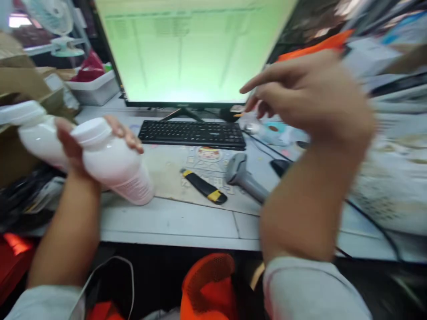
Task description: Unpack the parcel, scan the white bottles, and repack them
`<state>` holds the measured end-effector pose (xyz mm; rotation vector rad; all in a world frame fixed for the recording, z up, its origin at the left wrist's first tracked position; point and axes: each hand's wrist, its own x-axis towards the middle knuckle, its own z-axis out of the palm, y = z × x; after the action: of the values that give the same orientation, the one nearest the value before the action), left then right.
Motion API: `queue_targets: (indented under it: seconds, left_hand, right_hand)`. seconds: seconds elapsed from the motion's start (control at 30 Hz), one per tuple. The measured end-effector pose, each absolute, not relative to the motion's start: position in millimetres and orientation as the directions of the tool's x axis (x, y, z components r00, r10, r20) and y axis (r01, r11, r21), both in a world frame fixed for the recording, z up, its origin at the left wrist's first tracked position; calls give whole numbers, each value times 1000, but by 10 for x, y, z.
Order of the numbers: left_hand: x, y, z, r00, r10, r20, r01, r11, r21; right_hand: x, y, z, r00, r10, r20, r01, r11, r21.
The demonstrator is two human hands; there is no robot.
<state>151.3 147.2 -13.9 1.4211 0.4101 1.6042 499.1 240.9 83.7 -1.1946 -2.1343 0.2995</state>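
Observation:
On the left, my left hand (74, 149) is closed round a white plastic bottle (115, 162) with a white screw cap, tilted over the table's front part. Right behind that hand is a second white bottle (42, 135); I cannot tell whether my fingers touch it. My right hand (310, 95) is raised at the right, in front of the monitor's lower right corner. Its fingers are bent and apart, with nothing visible in them. Between my arms lie a black and yellow utility knife (204, 186) and a grey barcode scanner (245, 178).
A lit monitor (193, 53) stands at the back, with a black keyboard (193, 133) before it. Cardboard boxes (23, 75) and a white bin (95, 89) are at the left. A dark cable (370, 222) crosses the right side. Below the table's edge is an orange basket-like object (208, 284).

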Motion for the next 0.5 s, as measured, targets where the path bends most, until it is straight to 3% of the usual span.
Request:
queue_targets:
  seconds: [0.13,0.27,0.5]
  left_hand:
    - [1397,1599,-206,229,714,662,-447,-527,723]
    - [1344,1619,-200,282,683,674,-453,-524,721]
    - [1323,1595,-235,290,694,660,-460,-503,732]
  right_hand:
    - [5145,3125,507,-191,965,180,768,261,-585]
    - [5185,3646,-41,-233,972,-26,801,176,-572]
    - [5004,3809,-442,-222,973,-70,841,154,-519]
